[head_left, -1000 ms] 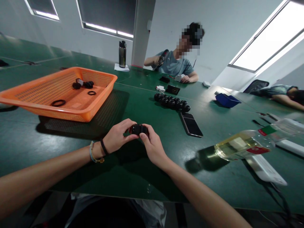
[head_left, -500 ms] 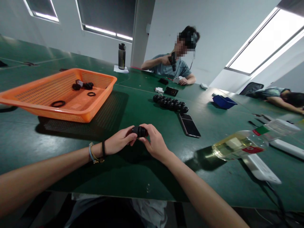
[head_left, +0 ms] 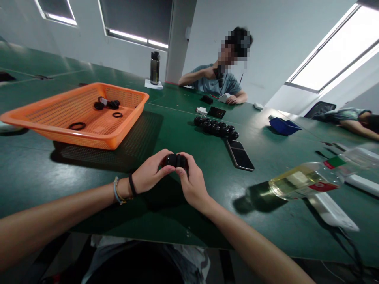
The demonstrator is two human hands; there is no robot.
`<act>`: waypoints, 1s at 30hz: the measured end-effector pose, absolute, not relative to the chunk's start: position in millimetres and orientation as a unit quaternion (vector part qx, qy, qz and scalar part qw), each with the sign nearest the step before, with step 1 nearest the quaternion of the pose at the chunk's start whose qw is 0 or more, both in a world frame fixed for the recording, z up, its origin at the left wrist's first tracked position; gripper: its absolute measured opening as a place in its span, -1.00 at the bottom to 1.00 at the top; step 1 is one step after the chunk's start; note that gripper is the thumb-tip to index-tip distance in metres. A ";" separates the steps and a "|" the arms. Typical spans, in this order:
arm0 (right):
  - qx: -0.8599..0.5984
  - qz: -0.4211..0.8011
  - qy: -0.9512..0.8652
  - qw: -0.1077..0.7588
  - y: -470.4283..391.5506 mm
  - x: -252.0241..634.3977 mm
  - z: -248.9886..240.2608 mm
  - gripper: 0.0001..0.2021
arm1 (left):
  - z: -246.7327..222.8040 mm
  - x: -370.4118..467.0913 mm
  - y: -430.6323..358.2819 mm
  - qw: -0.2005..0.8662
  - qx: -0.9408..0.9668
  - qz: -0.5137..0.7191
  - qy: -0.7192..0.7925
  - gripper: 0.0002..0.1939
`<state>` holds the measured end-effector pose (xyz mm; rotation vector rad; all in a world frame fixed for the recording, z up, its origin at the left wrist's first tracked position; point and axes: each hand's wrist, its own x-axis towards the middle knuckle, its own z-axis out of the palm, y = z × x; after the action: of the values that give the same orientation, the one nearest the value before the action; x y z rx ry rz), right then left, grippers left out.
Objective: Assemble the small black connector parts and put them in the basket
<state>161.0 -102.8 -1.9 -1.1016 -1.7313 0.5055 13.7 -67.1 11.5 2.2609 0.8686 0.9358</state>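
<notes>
Over the near part of the green flat-topped table (head_left: 166,225), a short black cylindrical piece, probably plastic, (head_left: 172,160) sits between the fingertips of both hands; the left hand (head_left: 148,173) is closed around its left end, thumb in front, and the right hand (head_left: 194,183) pinches its right end in the same way; it looks light and stiff, not fragile, though the glossy surface may be slippery, so the two ends seem the surest hold, with finger pads laid flat around the curve; whether it is one part or two joined, I cannot tell; further out, a dark-screened phone (head_left: 240,154) lies beside a cluster of glossy round black pieces (head_left: 216,128), hard-looking and likely to roll if loose; to the left, an orange perforated plastic basket (head_left: 109,142) holds thin black rings (head_left: 117,114), which look light and perhaps flexible, best lifted by the rim; beyond, a person in a blue-grey shirt (head_left: 204,85) grips a dark tool (head_left: 220,77).
</notes>
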 end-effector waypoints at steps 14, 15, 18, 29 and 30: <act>-0.485 0.346 -0.655 0.465 -91.5 161.0 -7.8 -0.76 | 4.1 11.4 -53.0 0.251 0.857 0.305 0.331 -0.57; -0.483 0.317 -0.679 0.454 -87.9 164.2 -8.1 -0.76 | 4.2 12.1 -53.2 0.275 0.849 0.303 0.334 -0.57; -0.453 0.213 -0.748 0.435 -78.7 174.1 -9.2 -0.72 | 3.6 13.4 -54.5 0.356 0.826 0.294 0.323 -0.56; -0.415 0.126 -0.776 0.459 -80.8 175.1 -12.9 -0.69 | -1.9 17.9 -57.9 0.423 0.783 0.328 0.317 -0.56; -0.421 0.135 -0.764 0.469 -82.7 172.8 -12.2 -0.70 | -0.8 18.2 -59.4 0.412 0.783 0.339 0.320 -0.55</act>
<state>172.8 -82.7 -12.2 -1.0325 -1.8741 0.3305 18.2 -59.4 -0.8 1.9686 0.8053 0.8529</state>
